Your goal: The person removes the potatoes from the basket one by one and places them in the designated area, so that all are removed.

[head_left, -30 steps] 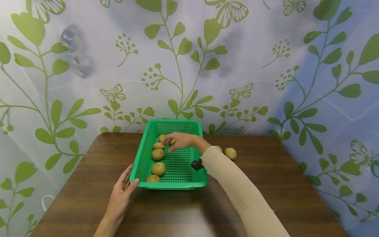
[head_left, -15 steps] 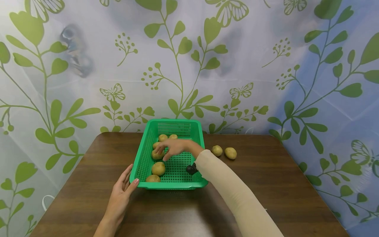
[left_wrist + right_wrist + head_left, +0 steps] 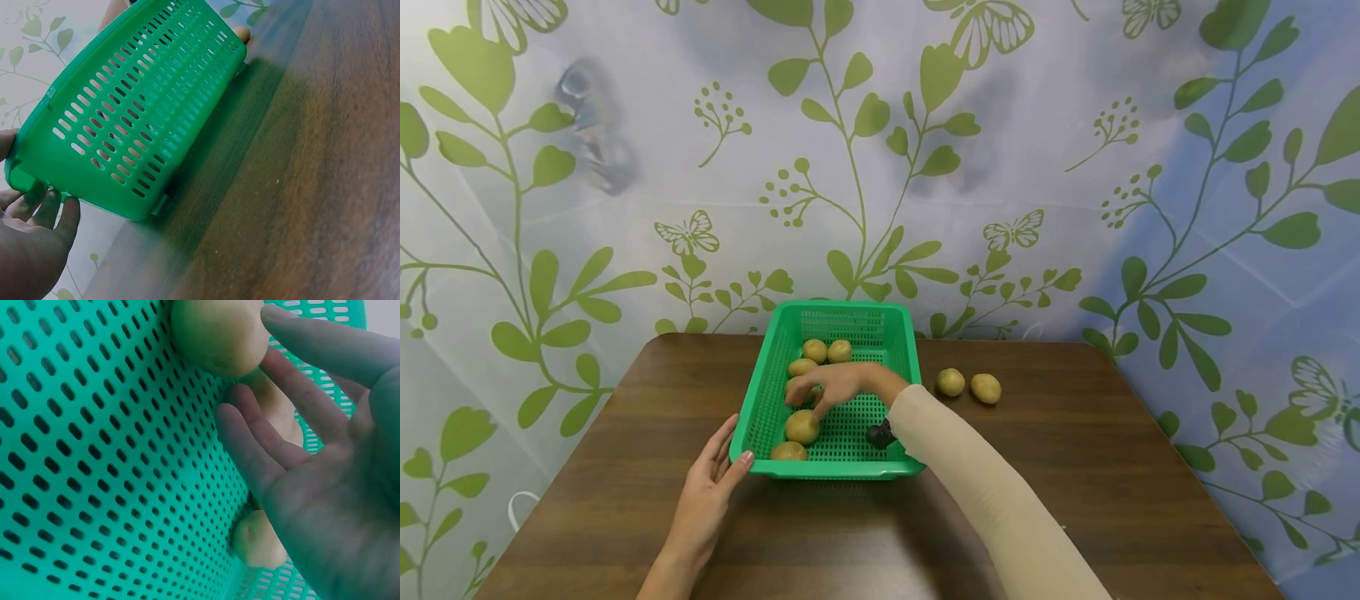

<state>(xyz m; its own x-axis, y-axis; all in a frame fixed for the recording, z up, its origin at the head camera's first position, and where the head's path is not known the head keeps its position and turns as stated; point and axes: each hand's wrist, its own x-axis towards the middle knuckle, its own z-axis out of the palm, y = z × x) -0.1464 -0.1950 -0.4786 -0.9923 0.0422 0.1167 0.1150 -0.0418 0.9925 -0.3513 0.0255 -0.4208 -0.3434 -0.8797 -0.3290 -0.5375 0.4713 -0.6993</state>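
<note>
A green perforated plastic basket [image 3: 835, 472] stands on the table with several potatoes inside, mostly along its left side. My left hand [image 3: 702, 492] grips the basket's near left corner, thumb on the rim and fingers beneath it, as the left wrist view shows of the fingers [image 3: 47, 206]. Inside the basket my right hand [image 3: 838, 383] reaches over to a round potato [image 3: 802, 427] near the front. In the right wrist view the thumb and index fingertips are right at this potato [image 3: 219, 334], while the other fingers stretch loosely beside it. Part of the potato behind is hidden by the hand.
Two potatoes lie on the brown wooden table [image 3: 1075, 467] right of the basket, one [image 3: 951, 382] close to its wall and another [image 3: 986, 388] farther right. A leaf-patterned curtain [image 3: 880, 167] hangs behind the table. A small black device [image 3: 880, 434] sits at the right wrist.
My right hand has moved from the back of the basket toward the front, down to the round potato. The two far potatoes inside are now uncovered. My left hand stays at the corner.
</note>
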